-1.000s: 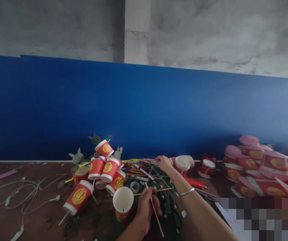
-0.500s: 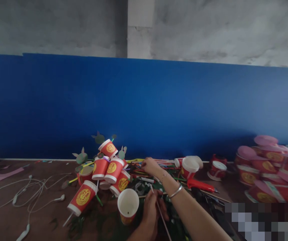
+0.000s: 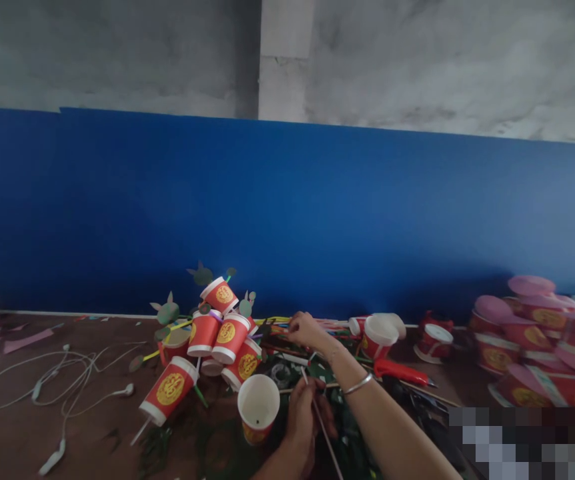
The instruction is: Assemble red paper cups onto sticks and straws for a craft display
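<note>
A thin pale stick (image 3: 323,427) runs up through my left hand (image 3: 301,417), whose fingers are closed round it just right of an open paper cup (image 3: 258,407). My right hand (image 3: 305,330), on the arm with a silver bangle (image 3: 358,384), reaches over a bundle of coloured strips (image 3: 335,325) at the back of the table. Its fingers are bent downward, and whether they pinch anything is too small to tell. Left of my hands is a pile of red and white cups (image 3: 230,338) with green rabbit-head cutouts (image 3: 168,312).
White earphones (image 3: 62,393) lie tangled on the brown table (image 3: 12,440) at left. To the right are more cups (image 3: 380,335), a red-handled tool (image 3: 402,371) and a stack of red cups with pink discs (image 3: 532,333). A blue panel (image 3: 287,220) stands behind.
The view has shifted slightly, so the things on the table appear a little further right. My right hand stays over the strips, and my left hand still holds the stick.
</note>
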`<state>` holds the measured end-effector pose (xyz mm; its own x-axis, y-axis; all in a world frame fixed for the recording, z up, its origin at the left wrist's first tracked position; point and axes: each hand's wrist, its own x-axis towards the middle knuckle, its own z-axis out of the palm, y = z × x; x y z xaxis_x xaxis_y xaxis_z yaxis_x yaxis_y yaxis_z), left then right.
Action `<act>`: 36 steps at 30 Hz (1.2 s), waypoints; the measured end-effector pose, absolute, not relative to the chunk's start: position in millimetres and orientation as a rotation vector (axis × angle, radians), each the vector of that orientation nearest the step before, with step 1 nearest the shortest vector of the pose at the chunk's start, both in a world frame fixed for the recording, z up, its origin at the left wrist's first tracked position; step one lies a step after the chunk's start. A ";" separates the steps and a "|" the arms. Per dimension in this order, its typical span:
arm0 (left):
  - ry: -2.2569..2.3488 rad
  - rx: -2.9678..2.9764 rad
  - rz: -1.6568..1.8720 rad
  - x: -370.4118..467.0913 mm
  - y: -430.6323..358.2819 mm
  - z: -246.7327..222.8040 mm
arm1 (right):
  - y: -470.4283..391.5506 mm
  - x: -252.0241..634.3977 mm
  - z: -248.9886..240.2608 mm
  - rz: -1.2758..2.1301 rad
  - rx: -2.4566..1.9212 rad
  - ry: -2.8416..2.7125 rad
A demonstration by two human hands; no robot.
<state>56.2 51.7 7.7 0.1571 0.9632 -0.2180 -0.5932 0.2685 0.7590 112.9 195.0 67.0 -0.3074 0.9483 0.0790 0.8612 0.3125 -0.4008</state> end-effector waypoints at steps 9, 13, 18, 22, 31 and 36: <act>0.796 0.557 1.205 53.5 46.5 16.4 | 183.6 163.8 74.3 0.914 -1.571 -1.946; 0.804 0.532 1.192 51.8 44.1 19.1 | 176.4 170.9 69.3 1.002 -1.511 -1.780; 0.770 0.550 1.202 51.0 44.9 18.6 | 163.2 181.1 69.7 0.974 -1.392 -1.539; 0.732 0.547 1.206 50.8 46.9 15.6 | 142.8 188.0 78.7 0.997 -1.281 -1.367; 0.685 0.572 1.028 47.4 45.6 20.5 | 91.4 194.5 87.1 1.503 -1.132 -1.599; 0.644 0.555 0.818 47.2 41.5 24.0 | 89.6 185.9 79.8 1.621 -1.220 -1.822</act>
